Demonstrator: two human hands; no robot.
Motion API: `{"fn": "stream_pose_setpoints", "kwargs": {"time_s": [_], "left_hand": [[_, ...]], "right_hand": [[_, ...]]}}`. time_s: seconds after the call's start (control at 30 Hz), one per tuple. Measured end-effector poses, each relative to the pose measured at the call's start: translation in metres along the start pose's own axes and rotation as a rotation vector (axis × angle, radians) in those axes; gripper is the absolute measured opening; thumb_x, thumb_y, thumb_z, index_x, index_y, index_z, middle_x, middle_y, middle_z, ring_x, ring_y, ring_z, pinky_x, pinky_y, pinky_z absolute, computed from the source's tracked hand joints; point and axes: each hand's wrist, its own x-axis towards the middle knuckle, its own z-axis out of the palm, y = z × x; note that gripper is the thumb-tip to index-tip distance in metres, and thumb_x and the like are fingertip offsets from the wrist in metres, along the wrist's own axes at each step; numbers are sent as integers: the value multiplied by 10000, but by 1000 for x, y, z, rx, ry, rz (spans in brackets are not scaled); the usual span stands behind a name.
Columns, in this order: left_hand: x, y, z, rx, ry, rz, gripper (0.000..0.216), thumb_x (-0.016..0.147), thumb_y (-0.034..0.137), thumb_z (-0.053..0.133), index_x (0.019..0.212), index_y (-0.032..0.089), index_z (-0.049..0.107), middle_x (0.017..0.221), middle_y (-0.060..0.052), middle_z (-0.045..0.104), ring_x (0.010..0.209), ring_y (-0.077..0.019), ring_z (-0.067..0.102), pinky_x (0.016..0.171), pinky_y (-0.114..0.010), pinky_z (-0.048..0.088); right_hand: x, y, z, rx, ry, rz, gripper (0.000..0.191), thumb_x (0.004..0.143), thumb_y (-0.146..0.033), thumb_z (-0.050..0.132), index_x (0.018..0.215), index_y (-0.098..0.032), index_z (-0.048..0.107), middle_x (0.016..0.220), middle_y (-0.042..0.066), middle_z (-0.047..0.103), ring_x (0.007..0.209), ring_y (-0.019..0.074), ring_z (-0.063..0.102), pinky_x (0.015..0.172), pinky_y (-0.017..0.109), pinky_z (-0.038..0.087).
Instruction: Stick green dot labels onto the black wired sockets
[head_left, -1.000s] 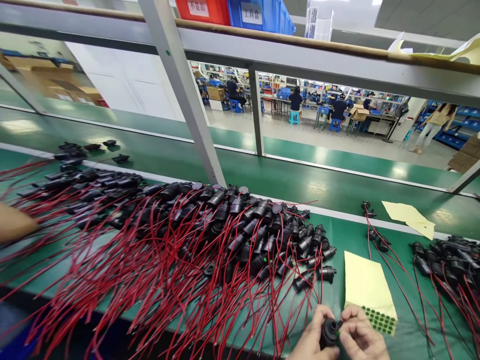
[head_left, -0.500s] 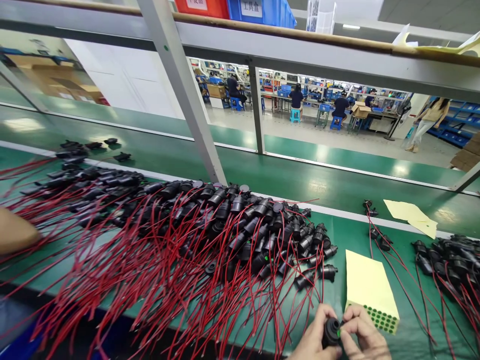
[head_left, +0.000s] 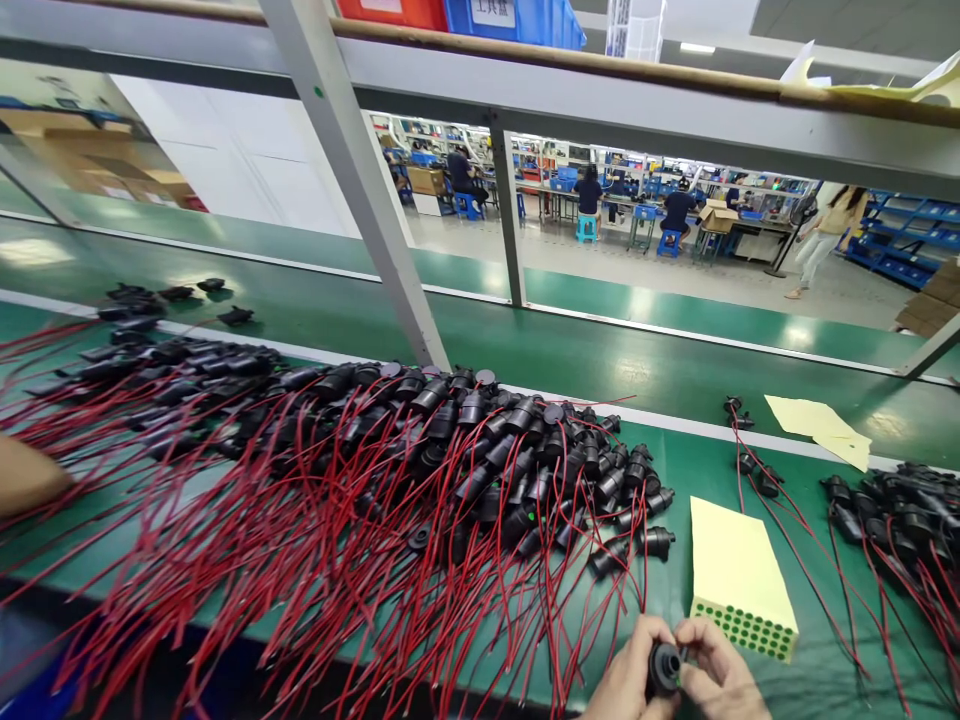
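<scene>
Pinching a small black buzzer (head_left: 663, 668), left hand (head_left: 626, 675) and right hand (head_left: 716, 675) close around its rigid, light body; thin leads look delicate.

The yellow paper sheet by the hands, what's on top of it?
Rows of small green round stickers sit along the near edge of the yellow paper sheet; the rest is bare. What lies under it on the green bench is covered.
</scene>
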Motion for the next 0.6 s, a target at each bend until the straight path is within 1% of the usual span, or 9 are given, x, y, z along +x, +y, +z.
{"fn": "stream_pose_setpoints", "kwargs": {"time_s": [0.1,0.17,0.27,0.37,0.47,0.6], "left_hand": [[-1,7,-2,31,-2,-22,378,649,212,618,938,229,375,800,30,416,737,-144,423,671,-256,343],[-3,15,-5,62,-6,-24,385,635,162,570,962,230,380,838,20,442,751,-147,434,694,-264,354],[-7,25,-7,110,-21,-2,383,625,126,523,970,231,396,884,2,465,772,-155,446,739,-284,371],[-10,29,-9,174,-30,18,381,564,87,500,905,226,402,866,1,454,770,-160,440,758,-297,372],[-10,29,-11,191,-28,23,364,554,80,494,871,225,391,823,13,427,739,-152,426,731,-288,361],[-7,24,-10,74,-28,22,369,596,127,540,902,234,363,744,45,385,676,-130,398,663,-258,331]], "right_hand": [[-2,-1,0,80,-23,32,228,587,-271,772,776,-205,662,739,19,622,708,192,553,656,271,454],[-3,0,-1,118,-36,44,232,572,-230,751,789,-206,675,760,20,633,715,186,546,656,261,444],[-1,2,0,143,-72,50,226,535,-154,696,753,-205,672,745,4,614,703,172,521,638,239,424],[1,7,2,202,-131,89,229,507,-118,676,714,-206,637,705,-20,573,658,149,475,600,218,394],[3,10,0,256,-176,126,239,496,-112,680,707,-205,617,694,-29,554,647,139,450,593,211,376],[4,9,-3,284,-191,202,261,502,-115,648,751,-193,637,705,-16,580,631,137,467,571,208,366]]}}
